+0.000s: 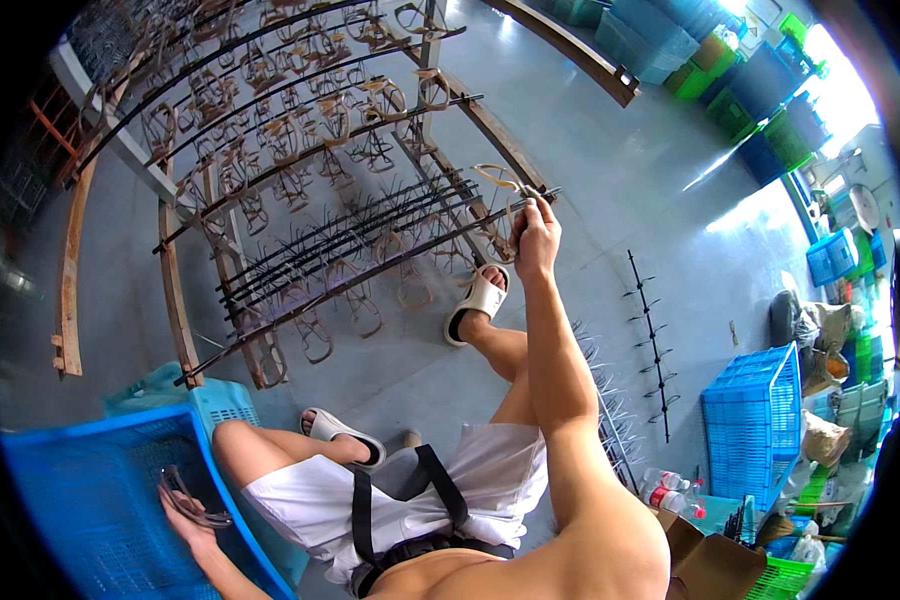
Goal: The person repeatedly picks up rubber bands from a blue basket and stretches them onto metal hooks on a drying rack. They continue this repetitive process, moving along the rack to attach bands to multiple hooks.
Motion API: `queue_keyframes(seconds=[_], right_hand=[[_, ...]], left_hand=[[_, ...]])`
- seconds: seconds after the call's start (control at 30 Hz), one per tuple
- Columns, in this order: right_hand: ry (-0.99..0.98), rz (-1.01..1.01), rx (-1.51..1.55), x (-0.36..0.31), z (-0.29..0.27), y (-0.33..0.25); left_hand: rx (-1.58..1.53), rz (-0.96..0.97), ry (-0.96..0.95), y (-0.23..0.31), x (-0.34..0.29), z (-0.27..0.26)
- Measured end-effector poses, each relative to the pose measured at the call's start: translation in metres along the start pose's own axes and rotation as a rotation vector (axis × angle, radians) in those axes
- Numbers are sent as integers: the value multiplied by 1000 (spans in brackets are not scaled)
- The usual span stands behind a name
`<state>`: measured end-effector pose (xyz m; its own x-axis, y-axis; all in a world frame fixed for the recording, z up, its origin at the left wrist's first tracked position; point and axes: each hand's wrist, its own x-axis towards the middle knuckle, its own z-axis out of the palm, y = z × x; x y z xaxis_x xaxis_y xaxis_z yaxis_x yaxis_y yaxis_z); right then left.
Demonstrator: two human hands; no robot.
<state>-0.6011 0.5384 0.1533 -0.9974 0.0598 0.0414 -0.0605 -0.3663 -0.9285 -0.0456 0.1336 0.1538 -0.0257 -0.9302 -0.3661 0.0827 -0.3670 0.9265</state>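
Note:
My right hand point(535, 238) reaches out to the near end of a dark spiked rod point(370, 268) on a rack and holds a pale eyeglass frame point(498, 180) against its tip. Many similar brownish frames hang along the rods of the wooden rack point(175, 290). My left hand point(185, 515) is down inside a blue plastic crate point(90, 500) at the lower left, gripping a few translucent eyeglass frames point(192, 500). I sit with white shorts, legs stretched toward the rack, white slippers point(475, 300) on my feet.
A loose spiked rod point(650, 340) lies on the grey floor to the right, with more rods point(610, 410) by my leg. A blue crate point(755, 420), plastic bottles point(665, 490), a cardboard box point(710, 565) and stacked green and blue crates point(760, 90) stand at the right.

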Motion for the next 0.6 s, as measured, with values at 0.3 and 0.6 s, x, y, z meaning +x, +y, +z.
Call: queue_keyframes(seconds=[0.3, 0.6], right_hand=[[18, 25, 135, -1, 8, 0], [48, 33, 130, 0, 10, -13]], left_hand=[[-66, -396, -596, -26, -124, 120], [67, -714, -732, -61, -160, 145]])
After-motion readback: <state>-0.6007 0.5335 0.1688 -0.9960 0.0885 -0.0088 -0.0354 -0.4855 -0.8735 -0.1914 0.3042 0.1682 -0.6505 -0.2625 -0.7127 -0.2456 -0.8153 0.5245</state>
